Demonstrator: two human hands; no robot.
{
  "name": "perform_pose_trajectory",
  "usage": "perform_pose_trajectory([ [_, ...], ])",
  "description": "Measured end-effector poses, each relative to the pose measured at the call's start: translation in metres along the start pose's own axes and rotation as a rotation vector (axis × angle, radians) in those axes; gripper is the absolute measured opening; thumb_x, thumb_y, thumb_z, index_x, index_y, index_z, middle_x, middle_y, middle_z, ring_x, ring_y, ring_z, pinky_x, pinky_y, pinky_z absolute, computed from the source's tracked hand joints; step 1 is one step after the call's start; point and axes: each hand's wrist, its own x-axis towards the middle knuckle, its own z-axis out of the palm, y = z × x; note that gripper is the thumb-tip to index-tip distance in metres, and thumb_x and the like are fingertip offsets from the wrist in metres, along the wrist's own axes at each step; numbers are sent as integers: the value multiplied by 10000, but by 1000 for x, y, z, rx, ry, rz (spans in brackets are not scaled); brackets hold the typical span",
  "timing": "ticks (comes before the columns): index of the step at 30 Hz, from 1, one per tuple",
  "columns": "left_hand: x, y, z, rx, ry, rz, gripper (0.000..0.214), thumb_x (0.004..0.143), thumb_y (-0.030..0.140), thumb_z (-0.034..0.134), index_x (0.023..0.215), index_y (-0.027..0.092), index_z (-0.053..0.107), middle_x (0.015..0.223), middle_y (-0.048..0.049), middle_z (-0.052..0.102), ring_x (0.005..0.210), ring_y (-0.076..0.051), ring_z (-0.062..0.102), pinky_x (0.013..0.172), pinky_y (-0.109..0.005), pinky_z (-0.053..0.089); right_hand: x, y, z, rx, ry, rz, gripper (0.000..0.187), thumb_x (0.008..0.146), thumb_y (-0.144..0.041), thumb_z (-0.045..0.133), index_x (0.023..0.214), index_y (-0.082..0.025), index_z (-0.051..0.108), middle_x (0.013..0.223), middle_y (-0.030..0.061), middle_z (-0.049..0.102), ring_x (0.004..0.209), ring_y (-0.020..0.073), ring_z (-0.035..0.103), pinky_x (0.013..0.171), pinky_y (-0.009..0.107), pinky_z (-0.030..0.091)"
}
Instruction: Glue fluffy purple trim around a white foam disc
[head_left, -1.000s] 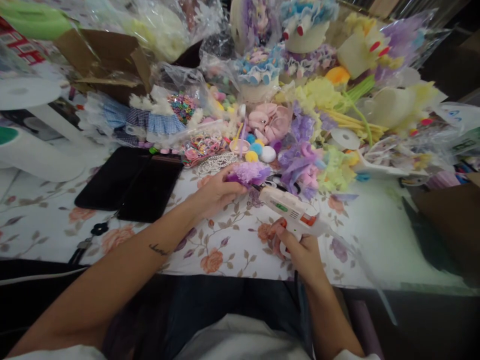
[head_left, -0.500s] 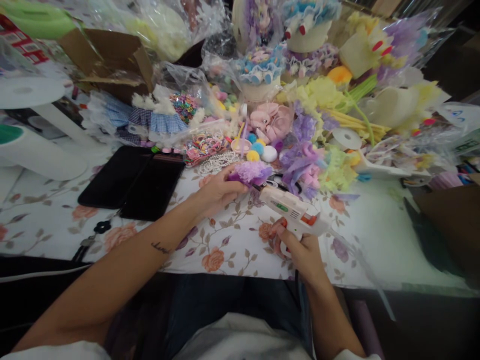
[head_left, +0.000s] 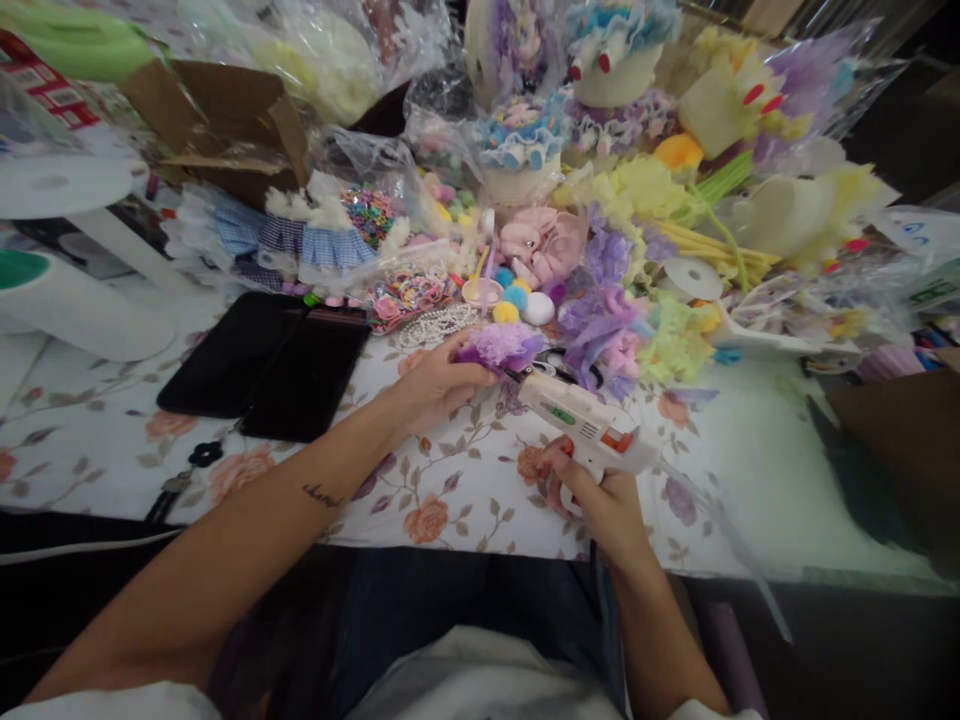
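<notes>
My left hand [head_left: 433,383] is closed round a fluffy purple ruffled piece [head_left: 501,346], held just above the floral tablecloth [head_left: 420,480]. My right hand [head_left: 600,497] grips the handle of a white hot glue gun [head_left: 581,422] with an orange trigger. The gun's nozzle points up and left and meets the underside of the purple piece. Both forearms reach in from the near edge of the table.
Two black phones [head_left: 262,365] lie left of my hands, with a key strap [head_left: 187,468] near them. Behind are heaps of pastel ruffles [head_left: 622,320], pompoms [head_left: 517,300], beads [head_left: 409,292], bagged craft stock, a cardboard box [head_left: 225,120] and white tape rolls [head_left: 67,310].
Hands and glue gun have held their places; only the camera view shifted slightly.
</notes>
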Motion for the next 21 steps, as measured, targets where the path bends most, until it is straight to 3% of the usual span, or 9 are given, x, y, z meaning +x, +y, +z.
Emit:
perform_pose_trajectory([
  [8, 1, -2, -1, -52, 13, -8, 469, 562, 25, 753, 992, 182, 652, 876, -3, 669, 816, -133, 634, 849, -273, 496, 0, 4, -1, -8, -12, 0, 303, 859, -442, 615, 729, -174, 670, 502, -11, 604, 438, 109, 501, 470, 239, 418],
  [14, 1, -1, -1, -52, -9, 12, 644, 579, 28, 746, 1181, 218, 618, 901, 2, 681, 855, -146, 649, 841, -271, 497, 0, 6, -3, -13, -16, 8, 304, 866, -437, 614, 712, -179, 661, 497, -8, 597, 449, 117, 502, 464, 241, 409],
  [21, 2, -1, 0, -98, -22, 15, 670, 590, -4, 732, 1214, 206, 612, 948, -19, 707, 869, -143, 659, 862, -267, 503, 0, 6, -3, -12, -33, -6, 334, 882, -429, 596, 674, -173, 647, 498, -3, 591, 449, 111, 494, 463, 239, 398],
])
